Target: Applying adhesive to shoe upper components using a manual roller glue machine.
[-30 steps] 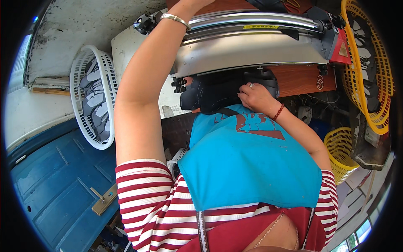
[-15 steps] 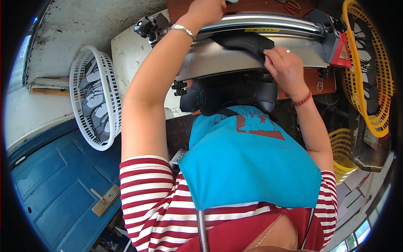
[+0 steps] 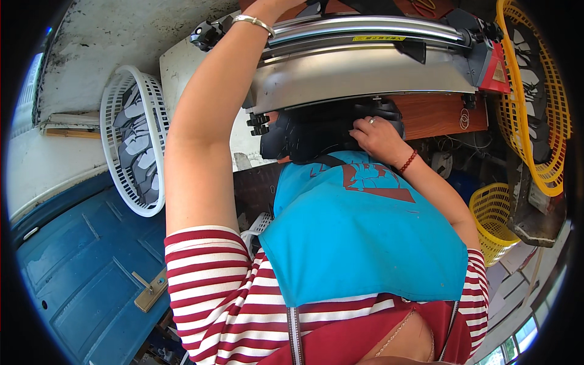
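- While half a second ago the right hand held a curved black sheet over the machine's smooth silver metal plate, it now rests on the loose pile of flat black pieces in the lap.
- A black corner piece now shows at the long steel roller, so that sheet has presumably been fed in.
- Right fingertips bend against the pile; whether they pinch anything, I cannot tell.
- The left hand lies beyond the roller, cut by the upper edge; its grip cannot be told.
- Counted: one machine, one white plastic basket, two yellow plastic baskets; the pile's pieces overlap too much to count.
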{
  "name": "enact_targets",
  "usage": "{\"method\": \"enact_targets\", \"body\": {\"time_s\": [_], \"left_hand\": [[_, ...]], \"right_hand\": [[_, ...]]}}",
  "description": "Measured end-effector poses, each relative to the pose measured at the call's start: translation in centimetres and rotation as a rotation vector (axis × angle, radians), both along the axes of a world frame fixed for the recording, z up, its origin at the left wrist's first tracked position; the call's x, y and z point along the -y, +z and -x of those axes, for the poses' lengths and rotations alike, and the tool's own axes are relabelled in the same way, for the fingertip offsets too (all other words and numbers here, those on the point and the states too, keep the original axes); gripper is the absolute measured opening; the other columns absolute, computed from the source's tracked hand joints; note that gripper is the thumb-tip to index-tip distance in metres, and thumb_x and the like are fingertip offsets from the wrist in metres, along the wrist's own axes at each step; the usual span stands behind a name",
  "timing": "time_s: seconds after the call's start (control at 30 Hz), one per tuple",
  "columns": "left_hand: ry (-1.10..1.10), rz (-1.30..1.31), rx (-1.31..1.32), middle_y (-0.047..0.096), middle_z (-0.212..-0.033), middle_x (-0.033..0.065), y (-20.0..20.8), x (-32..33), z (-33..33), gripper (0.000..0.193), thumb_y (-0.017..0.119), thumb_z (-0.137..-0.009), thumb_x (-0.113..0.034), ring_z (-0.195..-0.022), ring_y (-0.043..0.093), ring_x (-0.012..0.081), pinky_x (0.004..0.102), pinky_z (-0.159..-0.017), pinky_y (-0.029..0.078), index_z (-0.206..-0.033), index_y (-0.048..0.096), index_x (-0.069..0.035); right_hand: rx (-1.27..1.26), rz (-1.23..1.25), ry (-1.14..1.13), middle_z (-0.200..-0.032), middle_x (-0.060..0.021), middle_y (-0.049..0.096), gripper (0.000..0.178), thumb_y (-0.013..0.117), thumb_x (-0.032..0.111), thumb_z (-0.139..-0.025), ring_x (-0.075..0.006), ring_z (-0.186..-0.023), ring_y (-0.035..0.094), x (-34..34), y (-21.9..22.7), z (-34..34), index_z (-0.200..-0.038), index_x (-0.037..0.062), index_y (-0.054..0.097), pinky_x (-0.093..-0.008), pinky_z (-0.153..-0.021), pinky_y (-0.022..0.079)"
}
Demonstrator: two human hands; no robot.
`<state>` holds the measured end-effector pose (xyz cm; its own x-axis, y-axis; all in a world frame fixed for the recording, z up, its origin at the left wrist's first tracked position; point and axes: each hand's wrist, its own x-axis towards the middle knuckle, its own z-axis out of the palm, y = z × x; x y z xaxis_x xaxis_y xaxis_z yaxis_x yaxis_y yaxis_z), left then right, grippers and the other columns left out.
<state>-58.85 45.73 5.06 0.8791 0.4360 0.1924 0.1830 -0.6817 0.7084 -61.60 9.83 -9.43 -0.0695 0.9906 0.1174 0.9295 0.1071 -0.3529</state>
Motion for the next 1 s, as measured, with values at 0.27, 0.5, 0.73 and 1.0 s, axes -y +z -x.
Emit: {"method": "enact_targets", "body": {"time_s": [0.27,0.5,0.73,1.0], "left_hand": [[0.155,0.323,0.022,0.070,-0.094,0.0077,6.0,-0.7,2.9,0.025,0.063,-0.091,-0.008,-0.075,0.066,0.0165,0.0280,-0.053,0.054,-0.114,0.068,-0.001],[0.153,0.328,0.048,0.073,-0.109,0.0125,7.2,-0.2,5.1,0.042,0.052,-0.092,0.005,-0.078,0.068,0.0173,0.0303,-0.057,0.058,-0.131,0.067,-0.003],[-0.203,-0.425,0.182,0.073,-0.103,0.0228,-2.8,0.7,3.0,0.028,0.054,-0.088,-0.001,-0.092,0.069,0.0434,0.0491,-0.084,0.055,-0.102,0.078,-0.003],[-0.107,-0.153,-0.327,0.072,-0.092,0.0264,-4.0,0.6,1.1,0.027,0.067,-0.085,-0.021,-0.087,0.070,0.0404,0.0481,-0.082,0.054,-0.094,0.074,0.004]], "right_hand": [[0.025,-0.032,0.013,-0.106,-0.0090,0.064,0.034,0.082,0.018,-0.076,-0.0272,-0.095,0.063,0.0,1.2,0.5,-0.105,0.0070,0.069,-0.0375,-0.081,0.052],[-0.098,-0.303,-0.078,-0.089,-0.0072,0.065,0.021,0.078,0.012,-0.078,-0.0260,-0.080,0.064,1.0,7.1,0.0,-0.096,0.0063,0.070,-0.0374,-0.070,0.053],[0.152,-0.244,-0.396,-0.085,-0.0071,0.063,0.021,0.075,0.005,-0.079,-0.0277,-0.077,0.065,-0.4,13.2,-4.7,-0.099,0.0067,0.069,-0.0397,-0.066,0.052],[0.007,-0.478,-0.166,-0.091,-0.0080,0.067,0.025,0.078,0.007,-0.081,-0.0260,-0.081,0.068,-4.2,7.8,-3.0,-0.104,0.0082,0.070,-0.0395,-0.069,0.053]]}}
